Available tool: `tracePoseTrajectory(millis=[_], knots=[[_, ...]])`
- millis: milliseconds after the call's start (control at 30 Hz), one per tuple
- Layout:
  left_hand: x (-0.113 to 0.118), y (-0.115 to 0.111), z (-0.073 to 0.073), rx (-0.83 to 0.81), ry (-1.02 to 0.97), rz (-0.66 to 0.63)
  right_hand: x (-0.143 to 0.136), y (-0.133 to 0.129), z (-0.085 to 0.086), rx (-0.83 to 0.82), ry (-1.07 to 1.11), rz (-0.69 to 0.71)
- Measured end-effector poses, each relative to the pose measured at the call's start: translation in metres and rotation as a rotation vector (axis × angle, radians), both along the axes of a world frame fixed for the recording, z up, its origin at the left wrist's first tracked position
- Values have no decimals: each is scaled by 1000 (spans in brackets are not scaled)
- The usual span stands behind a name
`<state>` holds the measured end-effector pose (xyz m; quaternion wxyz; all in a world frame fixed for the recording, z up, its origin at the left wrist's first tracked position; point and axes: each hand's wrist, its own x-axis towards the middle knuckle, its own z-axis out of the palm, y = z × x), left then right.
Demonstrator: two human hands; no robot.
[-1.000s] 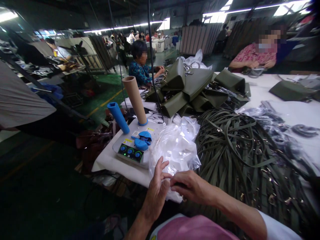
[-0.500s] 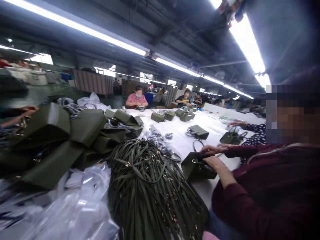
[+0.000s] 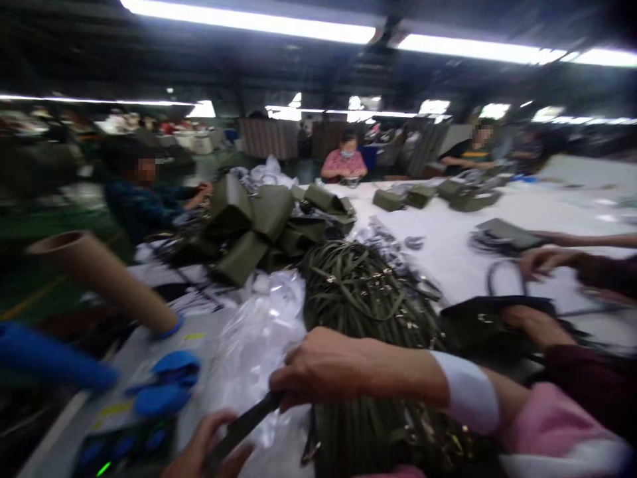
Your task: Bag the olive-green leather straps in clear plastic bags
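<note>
Holding a dark green strap (image 3: pixel 252 418) above the desk (image 3: pixel 442 229), toward its near edge: pinched higher up in the right hand (image 3: pixel 323 366), with closed grip; slanting lengthwise down-left into the left hand (image 3: pixel 199 446), half-curled around it, too blurred to tell if tight.

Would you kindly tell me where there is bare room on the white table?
Bare white table shows between the back row of bags, the grayish bundle and the bag lying at right. Nearer, it is crowded: the bag heap, strap pile and clear plastic, with the right hand holding a dark strap.
</note>
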<state>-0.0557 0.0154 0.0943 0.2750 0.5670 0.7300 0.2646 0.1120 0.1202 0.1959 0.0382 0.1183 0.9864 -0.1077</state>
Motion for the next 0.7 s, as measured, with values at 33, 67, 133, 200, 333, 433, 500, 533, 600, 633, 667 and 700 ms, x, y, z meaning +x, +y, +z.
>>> tracePoseTrajectory(millis=[33,67,133,200,333,433,500,533,600,633,667,700], knots=[[-8,-15,6,-25,-15,27,-3,-2,-1,54,-26,14],[-13,-25,12,-60,-72,33,-5,-3,-2,97,-24,47],[-15,-32,20,-76,-181,18,-9,-5,-5,171,-7,106],[-13,-30,24,-75,-222,28,-12,-10,-6,230,6,164],[-4,-28,28,-80,-255,11,-21,-21,-6,286,-14,211],[0,-31,29,-55,-189,-3,-27,-25,-12,238,-18,207],[2,-32,26,-23,-91,-7,-32,-24,-18,153,-37,176],[2,-33,23,3,-30,-12,-34,-23,-21,93,-48,148],[1,-35,14,77,92,-41,-39,-18,-28,-80,-54,77],[0,-36,9,120,141,-61,-41,-15,-32,-193,-50,43],[0,-38,5,162,171,-79,-43,-13,-34,-310,-48,11],[0,-40,1,210,178,-90,-44,-11,-36,-426,-54,-16]])
